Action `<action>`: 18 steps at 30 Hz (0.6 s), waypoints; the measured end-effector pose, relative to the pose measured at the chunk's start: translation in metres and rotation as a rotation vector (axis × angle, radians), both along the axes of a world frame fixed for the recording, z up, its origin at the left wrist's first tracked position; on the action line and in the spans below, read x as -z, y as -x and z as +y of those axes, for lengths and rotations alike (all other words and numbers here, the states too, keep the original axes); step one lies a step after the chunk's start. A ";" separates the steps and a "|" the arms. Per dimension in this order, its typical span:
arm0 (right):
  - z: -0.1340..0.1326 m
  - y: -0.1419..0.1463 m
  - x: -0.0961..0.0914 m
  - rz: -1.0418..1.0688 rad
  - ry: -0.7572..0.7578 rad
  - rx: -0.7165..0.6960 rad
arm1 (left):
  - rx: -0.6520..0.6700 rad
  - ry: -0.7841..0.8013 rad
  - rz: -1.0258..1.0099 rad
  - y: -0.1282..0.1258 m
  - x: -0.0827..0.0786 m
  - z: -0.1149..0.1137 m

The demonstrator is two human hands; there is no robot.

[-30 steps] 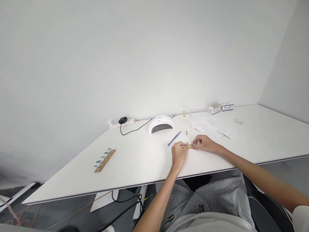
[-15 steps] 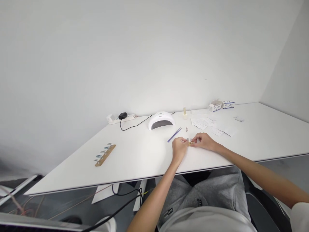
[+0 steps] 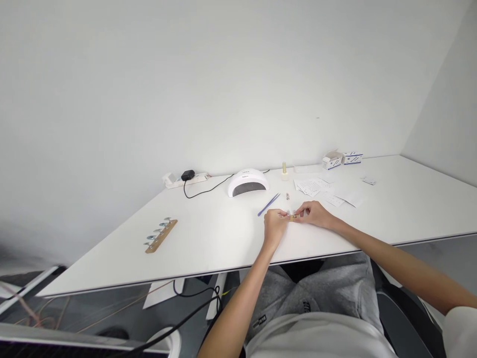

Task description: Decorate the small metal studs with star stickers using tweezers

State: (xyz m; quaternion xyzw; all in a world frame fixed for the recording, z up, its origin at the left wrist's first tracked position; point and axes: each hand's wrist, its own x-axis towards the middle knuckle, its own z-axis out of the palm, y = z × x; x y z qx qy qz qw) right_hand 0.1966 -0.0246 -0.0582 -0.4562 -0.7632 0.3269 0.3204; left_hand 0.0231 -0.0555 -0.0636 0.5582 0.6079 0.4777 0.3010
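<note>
In front of me, both hands meet over a small wooden strip [image 3: 292, 218] with little shiny pieces standing on it; they look like nail tips on holders, too small to be sure. My left hand [image 3: 275, 224] is closed, thumb and finger pinching the strip's left end. At the right end, my right hand [image 3: 313, 215] pinches with thumb and fingertips; the fingers hide part of the strip. Just beyond them lies a small shiny piece [image 3: 287, 196]. Purple tweezers [image 3: 269, 205] rest near my left hand.
A longer wooden strip [image 3: 161, 237] with several nail tips lies at the left. Behind are a white nail lamp [image 3: 248, 183], a polish bottle [image 3: 284, 172], and a power strip [image 3: 190, 179] with a black adapter. Sticker sheets [image 3: 310, 187] and small boxes [image 3: 332, 159] occupy the right.
The whole view has shifted slightly. Both hands stay at the small strip, with only slight finger movement; the other things lie as before.
</note>
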 end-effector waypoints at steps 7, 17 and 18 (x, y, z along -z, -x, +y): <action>0.001 -0.001 0.001 0.012 -0.006 -0.010 | 0.013 -0.047 0.079 -0.003 -0.008 -0.007; 0.004 -0.003 0.001 -0.009 -0.016 -0.013 | 0.039 -0.041 0.122 -0.002 -0.009 -0.009; 0.004 -0.004 0.001 -0.010 -0.015 -0.011 | 0.043 -0.047 0.144 -0.003 -0.010 -0.009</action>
